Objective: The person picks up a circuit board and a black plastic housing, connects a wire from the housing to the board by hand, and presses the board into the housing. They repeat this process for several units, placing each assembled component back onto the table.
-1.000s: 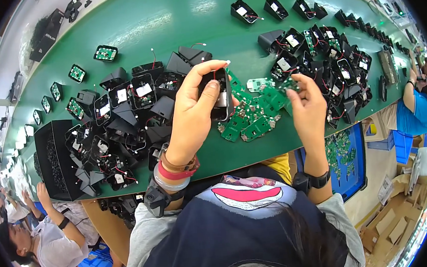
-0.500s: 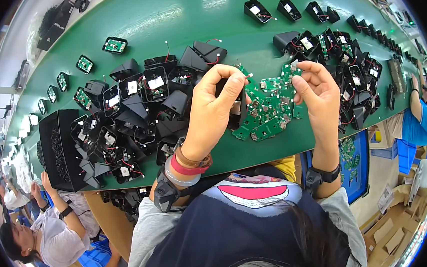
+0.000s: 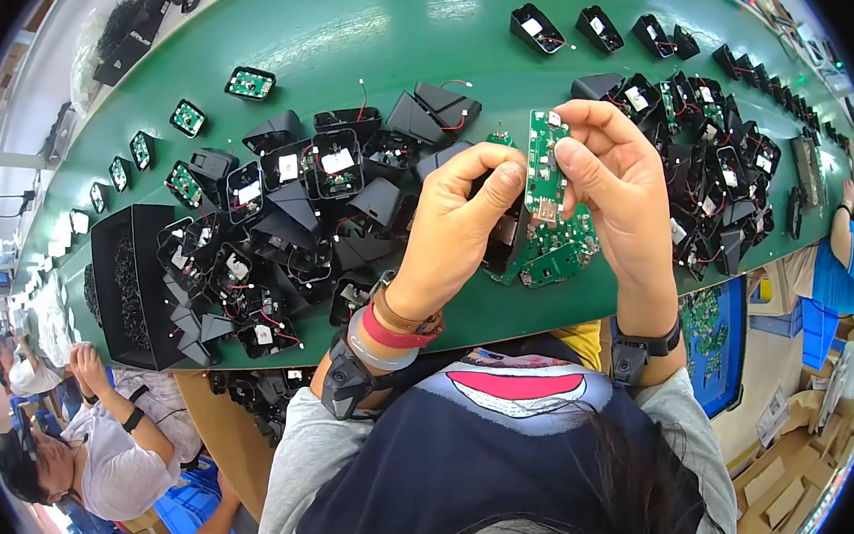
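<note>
The right hand [image 3: 615,167] pinches a circuit board [image 3: 545,157], long axis toward the table's [image 3: 380,50] near edge; just left, the left hand [image 3: 459,224], fingers curled, holds a mostly hidden black case [image 3: 503,251].

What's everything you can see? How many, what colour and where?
table: one, green, across view
held circuit board: one, green, centre
held housing: one, black, centre, mostly hidden
loose circuit boards: uncounted pile, green, centre
heaped housings: two heaps, black, left and right
board-fitted housings: several, black and green, upper left
spaced housings: one row, black, upper right
bin: one, black, left
tray: one, blue, lower right
cardboard boxes: several, brown, lower right
other people: at least three, pale or blue tops, both edges
wrist devices: two, black, both wrists
bracelets: several, mixed colours, left wrist
left hand: one, bare, gripping held housing
right hand: one, bare, gripping held circuit board
</note>
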The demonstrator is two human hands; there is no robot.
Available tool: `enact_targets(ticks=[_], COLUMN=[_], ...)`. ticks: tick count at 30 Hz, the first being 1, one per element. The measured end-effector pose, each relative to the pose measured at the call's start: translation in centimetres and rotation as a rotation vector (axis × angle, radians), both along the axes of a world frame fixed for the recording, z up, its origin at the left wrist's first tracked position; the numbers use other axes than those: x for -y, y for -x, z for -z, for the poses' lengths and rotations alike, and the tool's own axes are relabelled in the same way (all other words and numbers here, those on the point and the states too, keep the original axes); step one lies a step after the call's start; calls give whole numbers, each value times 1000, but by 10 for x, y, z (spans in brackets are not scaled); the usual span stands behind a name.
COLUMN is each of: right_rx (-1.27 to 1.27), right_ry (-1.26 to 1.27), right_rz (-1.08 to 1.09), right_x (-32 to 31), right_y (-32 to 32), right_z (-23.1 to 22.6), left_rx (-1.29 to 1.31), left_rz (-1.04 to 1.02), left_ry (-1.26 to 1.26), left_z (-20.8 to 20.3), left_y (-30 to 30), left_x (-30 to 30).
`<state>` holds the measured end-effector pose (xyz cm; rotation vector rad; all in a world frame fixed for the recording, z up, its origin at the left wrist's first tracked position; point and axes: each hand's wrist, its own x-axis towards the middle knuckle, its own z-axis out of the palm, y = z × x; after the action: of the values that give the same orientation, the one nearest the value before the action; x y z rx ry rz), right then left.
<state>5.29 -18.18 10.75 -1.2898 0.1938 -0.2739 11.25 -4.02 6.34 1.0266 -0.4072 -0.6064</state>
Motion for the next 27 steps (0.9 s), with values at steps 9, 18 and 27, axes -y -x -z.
enact_targets(ticks=[9, 18, 27], right_rx=[-108, -69, -58], right_ry=[6, -76, 549], right_rz=[87, 249, 71], right_x=[1, -20, -13], right_y=[4, 5, 55], right_z=[10, 35, 6], left_rx=[-16, 407, 212], left_rz=[16, -111, 23], left_ry=[-20, -211, -164], left_z=[-2, 6, -1], left_y=[1, 10, 6], left_x=[-1, 6, 2])
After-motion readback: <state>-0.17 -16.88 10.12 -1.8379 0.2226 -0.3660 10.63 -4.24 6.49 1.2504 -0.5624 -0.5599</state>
